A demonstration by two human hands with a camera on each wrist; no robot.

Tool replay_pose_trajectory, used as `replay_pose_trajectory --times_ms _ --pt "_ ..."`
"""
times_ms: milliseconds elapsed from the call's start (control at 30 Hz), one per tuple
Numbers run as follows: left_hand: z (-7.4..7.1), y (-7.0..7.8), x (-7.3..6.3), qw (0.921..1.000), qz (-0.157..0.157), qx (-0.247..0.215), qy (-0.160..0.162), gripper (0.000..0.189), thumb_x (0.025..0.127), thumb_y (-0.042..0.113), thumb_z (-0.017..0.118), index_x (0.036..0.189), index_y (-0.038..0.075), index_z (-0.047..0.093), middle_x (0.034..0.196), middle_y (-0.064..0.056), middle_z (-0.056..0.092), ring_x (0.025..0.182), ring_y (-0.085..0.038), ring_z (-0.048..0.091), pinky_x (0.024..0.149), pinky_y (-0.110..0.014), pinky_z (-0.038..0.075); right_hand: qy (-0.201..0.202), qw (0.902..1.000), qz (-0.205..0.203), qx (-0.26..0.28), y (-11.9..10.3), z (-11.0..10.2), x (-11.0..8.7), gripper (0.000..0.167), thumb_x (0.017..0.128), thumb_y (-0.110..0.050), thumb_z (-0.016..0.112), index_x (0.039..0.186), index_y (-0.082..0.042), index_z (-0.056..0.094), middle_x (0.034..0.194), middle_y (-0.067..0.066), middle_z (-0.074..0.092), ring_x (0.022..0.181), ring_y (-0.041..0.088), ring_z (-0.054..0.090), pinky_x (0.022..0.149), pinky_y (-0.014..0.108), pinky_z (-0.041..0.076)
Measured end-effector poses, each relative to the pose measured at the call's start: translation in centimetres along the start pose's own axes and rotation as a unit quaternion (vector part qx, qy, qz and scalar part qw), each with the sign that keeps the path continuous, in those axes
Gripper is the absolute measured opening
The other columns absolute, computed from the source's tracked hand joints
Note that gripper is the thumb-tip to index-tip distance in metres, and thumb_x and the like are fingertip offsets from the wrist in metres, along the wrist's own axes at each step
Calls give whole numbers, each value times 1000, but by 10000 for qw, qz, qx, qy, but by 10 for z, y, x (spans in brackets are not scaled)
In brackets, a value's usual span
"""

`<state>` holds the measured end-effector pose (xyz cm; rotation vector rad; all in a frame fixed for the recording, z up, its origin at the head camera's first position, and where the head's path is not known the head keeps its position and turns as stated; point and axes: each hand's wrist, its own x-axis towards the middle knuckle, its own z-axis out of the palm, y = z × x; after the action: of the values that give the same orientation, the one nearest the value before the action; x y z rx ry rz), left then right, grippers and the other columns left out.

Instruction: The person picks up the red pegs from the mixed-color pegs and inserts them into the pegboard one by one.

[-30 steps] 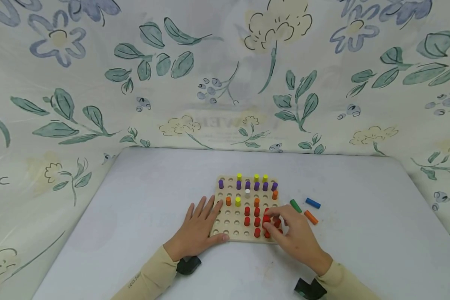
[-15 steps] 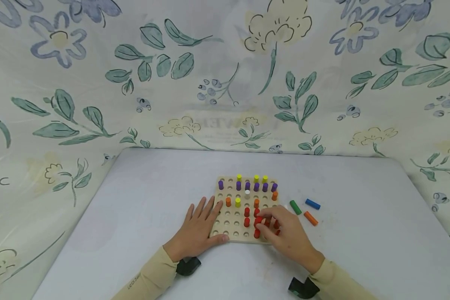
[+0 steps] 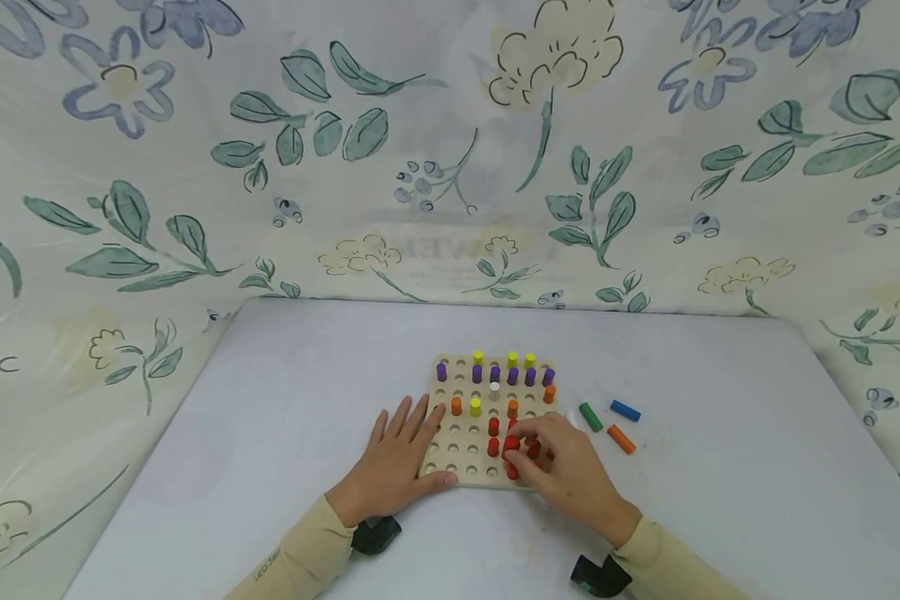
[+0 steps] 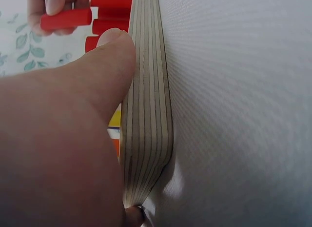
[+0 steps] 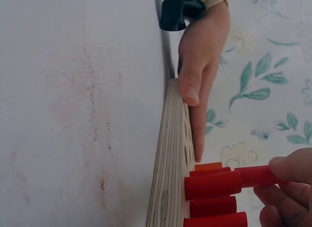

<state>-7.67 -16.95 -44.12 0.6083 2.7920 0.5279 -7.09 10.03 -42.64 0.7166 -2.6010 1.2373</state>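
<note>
A wooden pegboard point(image 3: 465, 480) lies on the white table, with several red pegs point(image 3: 493, 447) standing in its near right part. My left hand point(image 3: 393, 462) rests along the board's left side, fingers spread and fairly straight, thumb at the front edge. Over the red group, my right hand point(image 3: 573, 471) pinches a red peg between thumb and fingers. In the right wrist view that held peg point(image 5: 257, 175) is upright to the board, its lower end overlapping a standing peg point(image 5: 212, 185). The left wrist view shows the held peg point(image 4: 66, 19) above the board. My right hand hides some pegs behind it.
Purple pegs point(image 3: 512, 376) and yellow pegs point(image 3: 512, 358) stand in the far rows, with orange pegs point(image 3: 456, 406) and a white peg point(image 3: 494, 391) nearer. Right of the board lie a green peg point(image 3: 590, 417), a blue peg point(image 3: 626, 410) and an orange peg point(image 3: 621, 439). Flowered cloth point(image 3: 450, 167) rises behind.
My right hand has shifted left across the red pegs, carrying the pinched red peg to the column beside. My left hand has stayed on the board.
</note>
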Motion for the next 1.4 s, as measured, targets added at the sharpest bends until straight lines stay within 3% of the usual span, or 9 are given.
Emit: replay_pose_trajectory --times_ms 433,900,1400 --pt "0 0 1 10000 13 74 6 94 96 64 53 161 7 19 167 -18 9 153 -42 -1 116 -67 1 -445 9989 -19 -162 -2 5 2 21 87 -13 80 107 -13 71 91 -3 64 80 14 53 67 21 47" --pt "0 0 -1 9999 79 41 101 92 96 62 55 161 5 21 166 -21 12 152 -44 3 116 -68 4 -643 9967 111 -474 -6 10 1 22 85 -18 83 105 -15 74 92 -7 64 82 9 53 68 21 48" --pt "-1 1 0 9999 52 79 84 93 96 64 54 161 6 21 166 -20 12 153 -43 3 116 -68 5 -779 9929 -23 -893 -7 12 0 20 84 -22 84 101 -18 76 87 -9 58 77 8 50 63 19 45"
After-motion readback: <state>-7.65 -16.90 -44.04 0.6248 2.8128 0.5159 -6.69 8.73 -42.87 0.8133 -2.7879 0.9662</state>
